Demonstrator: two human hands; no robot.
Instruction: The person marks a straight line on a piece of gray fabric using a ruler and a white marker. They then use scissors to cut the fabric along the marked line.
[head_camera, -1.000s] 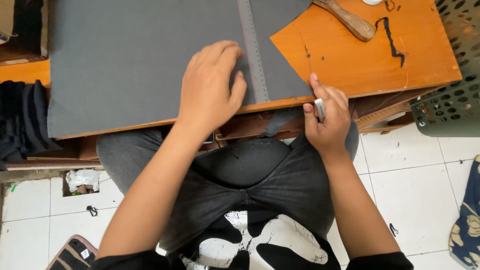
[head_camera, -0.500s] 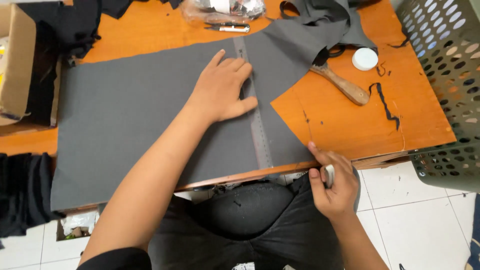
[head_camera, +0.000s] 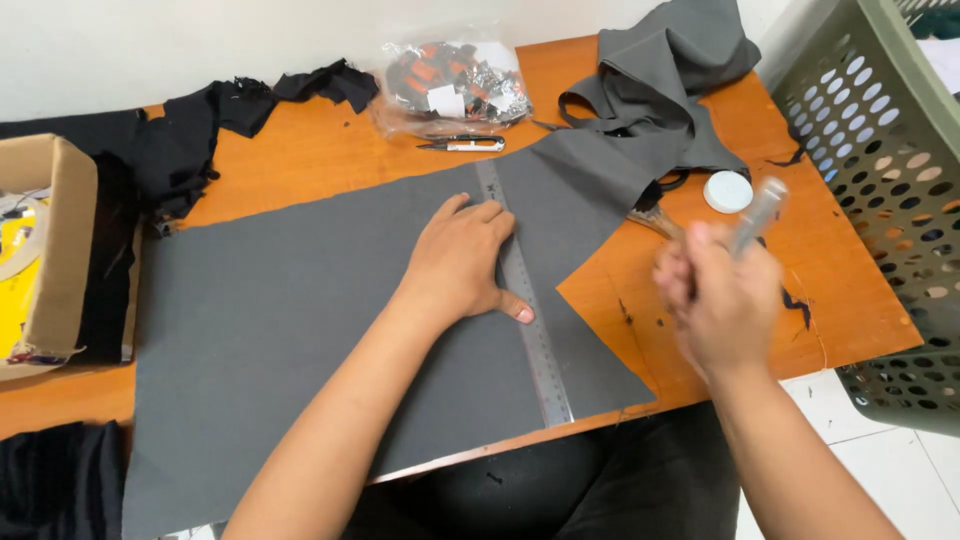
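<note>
The grey cloth (head_camera: 300, 320) is matt with a fine, even weave, and the steel ruler (head_camera: 525, 300) on it is smooth brushed metal with a dull shine. The table (head_camera: 340, 150) is orange wood with a light gloss. The slim tool (head_camera: 757, 215) in the right hand (head_camera: 715, 300) is blurred, perhaps shiny metal. The basket (head_camera: 880, 200) is matt perforated plastic, the box (head_camera: 55, 250) rough brown cardboard, the bag (head_camera: 450, 85) glossy clear plastic
</note>
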